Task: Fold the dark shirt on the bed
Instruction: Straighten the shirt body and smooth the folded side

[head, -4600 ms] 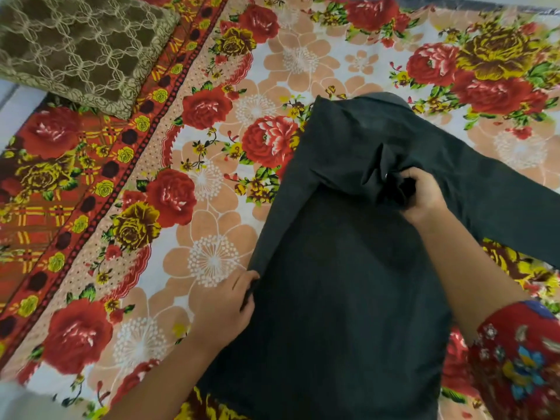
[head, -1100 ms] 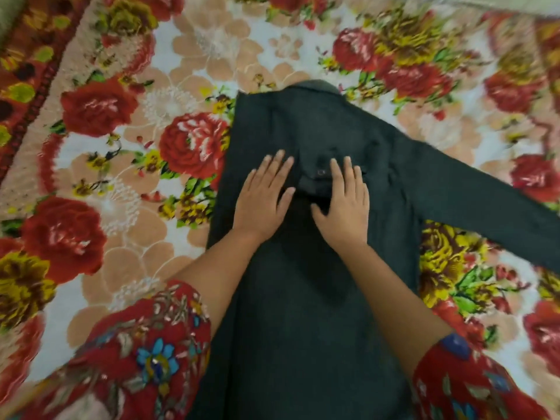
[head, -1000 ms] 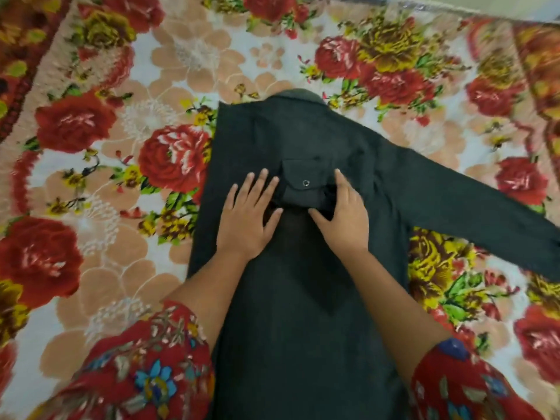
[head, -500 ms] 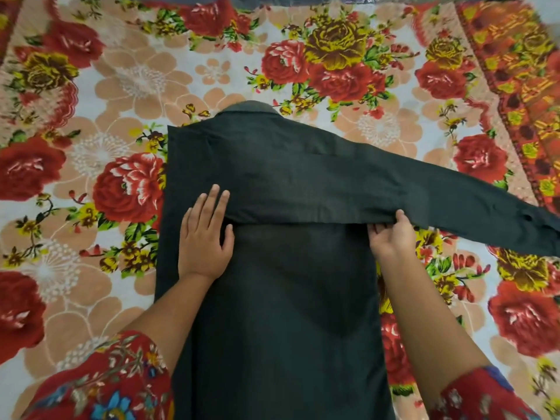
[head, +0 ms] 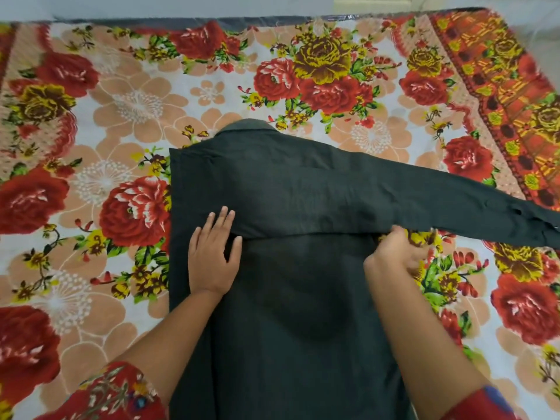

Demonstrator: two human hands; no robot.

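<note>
The dark shirt [head: 297, 313] lies flat on the flowered bedsheet [head: 127, 104], collar pointing away from me. One sleeve [head: 303, 204] lies folded straight across the chest, and its far end runs off to the right past the shirt's body. My left hand [head: 212, 256] rests flat with fingers spread on the left part of the shirt, at the lower edge of that sleeve. At the shirt's right edge, under the sleeve, my right hand [head: 397, 256] has its fingers curled on the fabric.
The bed's far edge [head: 272, 21] runs along the top of the view, with pale floor beyond. A red and orange patterned border [head: 500, 95] of the sheet runs down the right side.
My hands have moved apart from the chest pocket area to the shirt's sides. The sleeve now lies smooth across the chest and hides the pocket. The camera has shifted to the right.
</note>
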